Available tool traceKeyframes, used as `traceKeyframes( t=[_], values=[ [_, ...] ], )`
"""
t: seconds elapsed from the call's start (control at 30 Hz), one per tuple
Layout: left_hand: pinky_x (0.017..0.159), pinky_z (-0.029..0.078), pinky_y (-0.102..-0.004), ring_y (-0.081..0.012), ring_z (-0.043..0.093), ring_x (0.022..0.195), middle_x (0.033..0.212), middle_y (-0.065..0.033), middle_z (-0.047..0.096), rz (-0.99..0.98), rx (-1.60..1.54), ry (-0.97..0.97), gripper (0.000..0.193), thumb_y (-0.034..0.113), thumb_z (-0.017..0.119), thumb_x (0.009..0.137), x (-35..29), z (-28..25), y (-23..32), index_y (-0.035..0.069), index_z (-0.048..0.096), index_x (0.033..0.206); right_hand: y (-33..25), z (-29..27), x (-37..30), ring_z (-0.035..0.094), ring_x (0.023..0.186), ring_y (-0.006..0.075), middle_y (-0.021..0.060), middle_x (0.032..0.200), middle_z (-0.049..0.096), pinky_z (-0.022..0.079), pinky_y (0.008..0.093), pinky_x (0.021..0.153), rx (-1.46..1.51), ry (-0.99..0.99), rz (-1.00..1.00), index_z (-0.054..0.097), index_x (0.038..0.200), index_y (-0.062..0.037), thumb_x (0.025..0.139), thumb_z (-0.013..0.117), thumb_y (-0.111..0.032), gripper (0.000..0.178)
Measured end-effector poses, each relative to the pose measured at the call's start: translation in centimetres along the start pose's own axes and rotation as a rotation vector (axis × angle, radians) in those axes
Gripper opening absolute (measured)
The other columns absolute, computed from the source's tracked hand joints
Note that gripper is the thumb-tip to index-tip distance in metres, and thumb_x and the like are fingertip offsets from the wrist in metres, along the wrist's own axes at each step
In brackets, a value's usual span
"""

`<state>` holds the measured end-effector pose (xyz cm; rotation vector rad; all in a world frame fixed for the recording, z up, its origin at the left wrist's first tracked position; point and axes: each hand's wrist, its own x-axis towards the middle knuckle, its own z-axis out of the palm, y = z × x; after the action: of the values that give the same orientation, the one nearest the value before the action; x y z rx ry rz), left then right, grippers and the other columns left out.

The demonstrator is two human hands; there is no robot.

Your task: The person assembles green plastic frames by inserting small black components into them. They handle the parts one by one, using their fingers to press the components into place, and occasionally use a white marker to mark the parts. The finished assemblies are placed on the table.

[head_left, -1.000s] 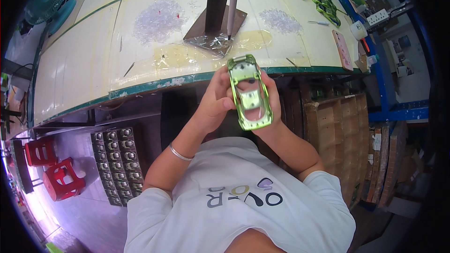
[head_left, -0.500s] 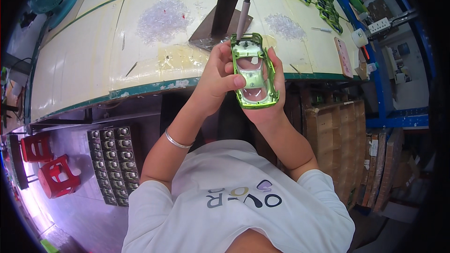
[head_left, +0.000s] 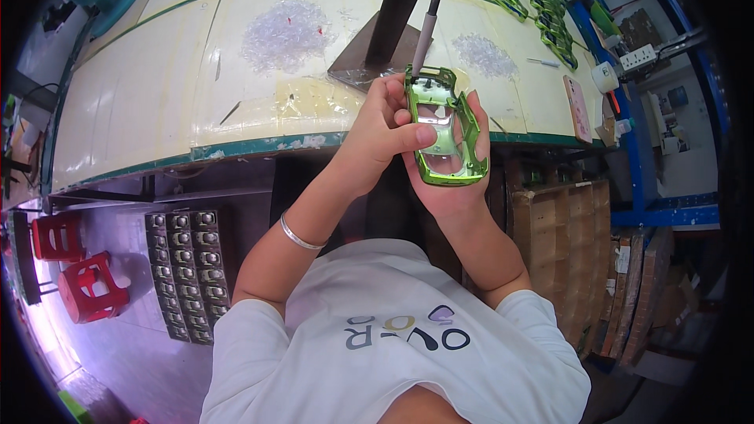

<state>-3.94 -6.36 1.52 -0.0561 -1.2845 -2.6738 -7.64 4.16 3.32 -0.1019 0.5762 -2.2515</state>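
Observation:
Both my hands hold a shiny green toy car body shell (head_left: pixel 444 137) above the table's near edge, its hollow inside facing up. My left hand (head_left: pixel 382 137) grips the left side, with the thumb over the shell's middle. My right hand (head_left: pixel 463 180) cups it from below and along the right side, fingers closed round it. A hanging driver-like tool (head_left: pixel 428 27), with a yellow-and-black body, metal shaft and grey sleeve, points down at the shell's far left corner. Whether its tip touches the shell is hard to tell.
A dark post on a metal plate (head_left: pixel 357 64) stands beyond my hands. Heaps of small clear plastic pieces (head_left: pixel 287 35) lie on the table (head_left: pixel 133 110). More green shells (head_left: pixel 542 16) sit far right, near a pink phone (head_left: pixel 576 108). A compartment tray (head_left: pixel 188 275) and red stools (head_left: pixel 93 289) are below left.
The view has shifted slightly, so the table things appear farther right. My hands, the shell and the tool's tip have moved a little right together; more of the tool's yellow body shows.

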Motion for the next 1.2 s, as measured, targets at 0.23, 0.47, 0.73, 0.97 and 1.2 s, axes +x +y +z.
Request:
traceKeyframes(
  t=[0.23,0.47,0.73,0.97,1.2],
  values=[
    [0.083,0.039,-0.0270,-0.0150,0.046,0.096,0.104,-0.0109,0.043,0.011,0.047,0.003,0.082,0.027,0.073,0.061,0.1,0.0,-0.2,-0.002,0.023,0.119,-0.1,0.8,-0.4,0.055,0.077,0.0201,0.0127,0.094,0.057,0.043,0.0303,0.072,-0.035,0.103,-0.004,0.049,0.108,-0.0008,0.085,0.033,-0.046,0.054],
    [0.060,0.048,-0.0224,-0.0163,0.050,0.089,0.107,-0.0153,0.045,-0.078,0.217,0.001,0.094,0.033,0.073,0.060,-0.2,0.6,0.3,-0.004,0.013,0.123,-1.2,-2.2,-0.2,0.055,0.066,0.0160,0.0074,0.081,0.057,0.044,0.0269,0.052,-0.228,-0.149,0.022,0.052,0.099,-0.0049,0.084,0.024,-0.050,0.055],
    [0.067,0.048,-0.0259,-0.0183,0.049,0.092,0.113,-0.0163,0.039,0.119,0.225,0.105,0.092,0.025,0.074,0.061,-1.2,-0.8,-3.0,0.001,0.013,0.126,-1.7,-3.7,1.5,0.051,0.055,0.0173,0.0123,0.075,0.055,0.040,0.0245,0.041,-0.055,-0.032,0.203,0.052,0.099,-0.0032,0.083,0.032,-0.045,0.049],
    [0.088,0.036,-0.0360,-0.0242,0.040,0.108,0.114,-0.0167,0.039,0.239,0.434,0.043,0.095,0.015,0.071,0.062,-3.0,0.4,-1.6,0.001,0.006,0.129,-2.9,-4.7,2.8,0.034,0.036,0.0120,0.0173,0.066,0.050,0.033,0.0238,0.035,0.188,-0.416,0.444,0.040,0.113,0.0060,0.083,0.027,-0.051,0.066],
    [0.088,0.036,-0.0356,-0.0246,0.039,0.110,0.115,-0.0171,0.037,0.248,0.482,0.021,0.097,0.014,0.071,0.061,-3.1,0.7,-1.0,0.001,0.004,0.130,-3.3,-4.8,2.8,0.028,0.035,0.0104,0.0131,0.061,0.047,0.031,0.0235,0.035,0.194,-0.415,0.483,0.031,0.123,0.0043,0.085,0.028,-0.051,0.067]
  ],
)
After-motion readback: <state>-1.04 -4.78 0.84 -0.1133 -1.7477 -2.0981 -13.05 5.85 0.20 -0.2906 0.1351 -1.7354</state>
